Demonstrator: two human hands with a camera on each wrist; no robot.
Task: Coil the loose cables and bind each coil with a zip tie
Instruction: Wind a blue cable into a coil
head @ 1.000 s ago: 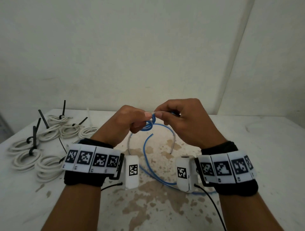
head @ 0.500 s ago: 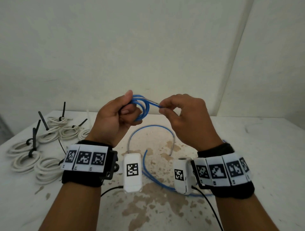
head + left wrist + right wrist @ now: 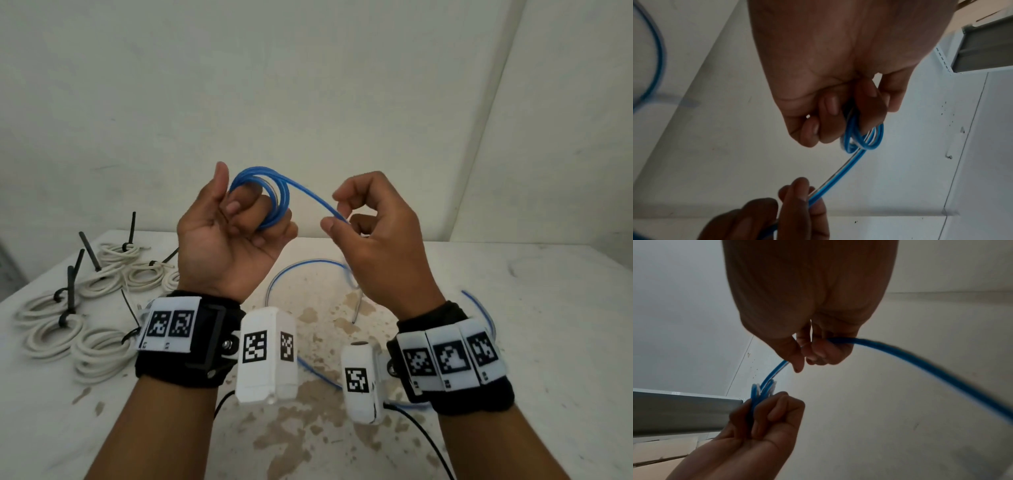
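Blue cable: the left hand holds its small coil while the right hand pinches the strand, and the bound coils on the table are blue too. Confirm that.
Not quite: the head view shows the bound coils on the table are white, not blue. The rest holds.

Blue cable, white coils, stained worktop.
Cable (image 3: 310, 197) blue with a pale stripe; coils (image 3: 51, 334) off-white, ties (image 3: 90, 251) black; worktop (image 3: 548, 342) white, brown-blotched; wristbands (image 3: 178, 373) black with black-and-white checkered tags.
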